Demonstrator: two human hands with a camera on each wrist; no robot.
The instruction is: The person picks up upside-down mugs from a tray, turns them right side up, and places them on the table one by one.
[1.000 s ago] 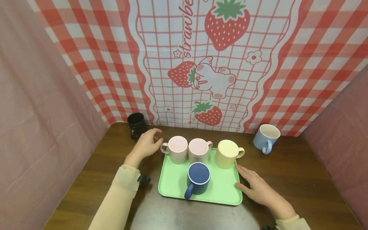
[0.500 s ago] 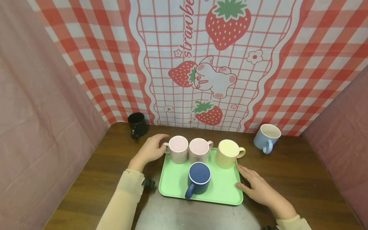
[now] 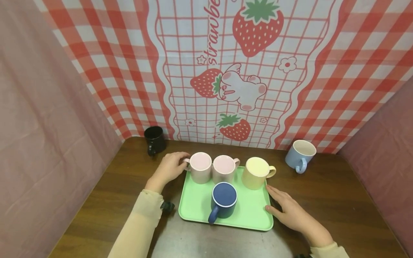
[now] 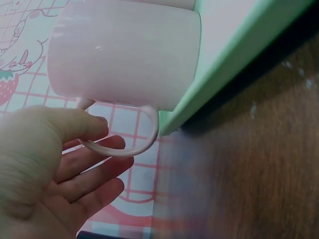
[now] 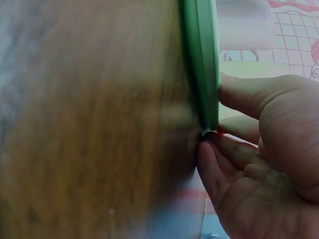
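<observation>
At the tray's back left corner, my left hand (image 3: 168, 167) pinches the handle (image 4: 124, 151) of a pale pink mug (image 3: 200, 172), thumb on one side and fingertips on the other. That mug stands upright on a light green tray (image 3: 196, 211). Beside it, close against its side, is a second pink mug (image 3: 223, 173), its handle to the right. A yellow mug (image 3: 254, 177) stands at the back right, and a dark blue mug (image 3: 224, 204) at the front with its handle towards me. My right hand (image 3: 288, 211) rests with thumb and fingertips on the tray's right edge (image 5: 202, 55).
A black mug (image 3: 155, 141) stands at the table's back left. Towards the back right is a light blue mug (image 3: 298, 157). Behind the wooden table (image 3: 338, 200) hangs a red checked strawberry cloth (image 3: 235, 86), with pink curtains (image 3: 42, 143) at both sides.
My left hand has moved right from beside the pink mug and taken hold of its handle. The right hand stays at the tray's edge; the mugs stand as before.
</observation>
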